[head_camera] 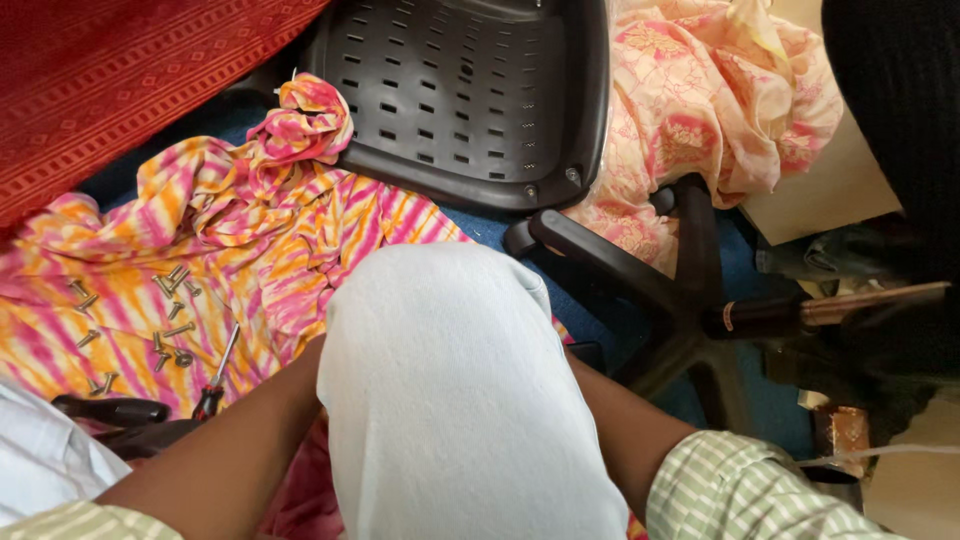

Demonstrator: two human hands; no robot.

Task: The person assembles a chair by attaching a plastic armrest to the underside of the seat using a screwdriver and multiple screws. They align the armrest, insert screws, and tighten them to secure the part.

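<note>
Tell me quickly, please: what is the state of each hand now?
Left hand: hidden behind the raised knee; its grip cannot be told.
Right hand: also hidden behind the knee; its grip cannot be told.

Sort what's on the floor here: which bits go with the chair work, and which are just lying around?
Job things: black perforated chair seat, chair base, loose bolts, screwdriver.

Lying about: striped pink-orange cloth under the bolts, floral peach cloth, red patterned fabric. Both hands hidden behind the knee.

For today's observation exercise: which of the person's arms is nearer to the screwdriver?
Left. The left forearm passes just beside the screwdriver on the striped cloth; the right forearm lies beyond the raised knee.
</note>
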